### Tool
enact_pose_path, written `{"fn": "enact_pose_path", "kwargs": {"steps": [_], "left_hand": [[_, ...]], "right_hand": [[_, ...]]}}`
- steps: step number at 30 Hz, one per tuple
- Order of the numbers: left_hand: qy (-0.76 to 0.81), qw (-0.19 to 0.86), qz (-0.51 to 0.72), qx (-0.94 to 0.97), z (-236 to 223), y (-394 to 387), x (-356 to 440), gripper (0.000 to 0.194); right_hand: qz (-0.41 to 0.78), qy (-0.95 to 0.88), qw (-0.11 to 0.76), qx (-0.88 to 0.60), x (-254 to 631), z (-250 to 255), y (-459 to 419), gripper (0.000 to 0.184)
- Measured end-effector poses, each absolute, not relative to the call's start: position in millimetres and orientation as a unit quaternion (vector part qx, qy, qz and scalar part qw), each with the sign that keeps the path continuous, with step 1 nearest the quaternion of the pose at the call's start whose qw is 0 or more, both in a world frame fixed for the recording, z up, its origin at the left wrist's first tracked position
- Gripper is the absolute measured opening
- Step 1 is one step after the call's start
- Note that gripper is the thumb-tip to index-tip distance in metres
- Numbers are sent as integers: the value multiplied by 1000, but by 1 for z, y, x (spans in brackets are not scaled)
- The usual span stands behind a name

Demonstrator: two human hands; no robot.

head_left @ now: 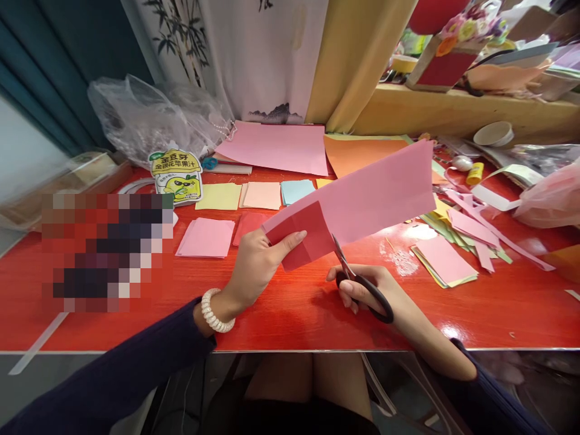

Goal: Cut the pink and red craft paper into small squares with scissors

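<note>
Scissors [347, 270], black-handled: in head view, the right hand [383, 280] is grasping them at the edge of the red paper [312, 232]. The left hand [256, 263] is pinching this paper against a pink sheet [385, 196], holding both above the surface [276, 329]. Green stack [218, 197] and blue stack [296, 192] are lying beyond.

Glossy red surface [281, 317] is running below the left fingers [292, 243] and right fingers [352, 291]. Pink stack [206, 238] is lying left of the left fingers; red stack [249, 226] is lying nearer them, partly hidden. Green stack [218, 197], peach stack [261, 196] and blue stack [296, 192] are sitting in a row beyond the left fingers. Yellow pouch [177, 181] is sitting farther left. Large pink sheet [276, 148] is lying well beyond. Pink-topped stack [446, 260] is resting right of the right fingers, paper strips [473, 226] lying beyond it.
</note>
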State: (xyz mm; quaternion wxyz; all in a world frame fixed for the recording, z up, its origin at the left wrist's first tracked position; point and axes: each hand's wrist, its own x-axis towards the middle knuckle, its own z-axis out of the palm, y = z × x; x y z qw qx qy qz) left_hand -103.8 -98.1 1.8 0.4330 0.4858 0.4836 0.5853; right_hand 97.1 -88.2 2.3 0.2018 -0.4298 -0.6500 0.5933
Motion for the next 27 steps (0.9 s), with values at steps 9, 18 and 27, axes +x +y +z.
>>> {"fn": "enact_pose_path", "kwargs": {"steps": [9,18,27], "left_hand": [[486,442,585,475,0,-97,-104,22],[491,454,578,468,1,-96,-104,26],[489,460,573,470,-3,-95,-106,17]], "right_hand": [[587,-647,198,-445,97,1,-89,38],[591,-644,201,-444,100,-3,-89,26],[589,-643,198,-448,98,-1,-88,22]]}}
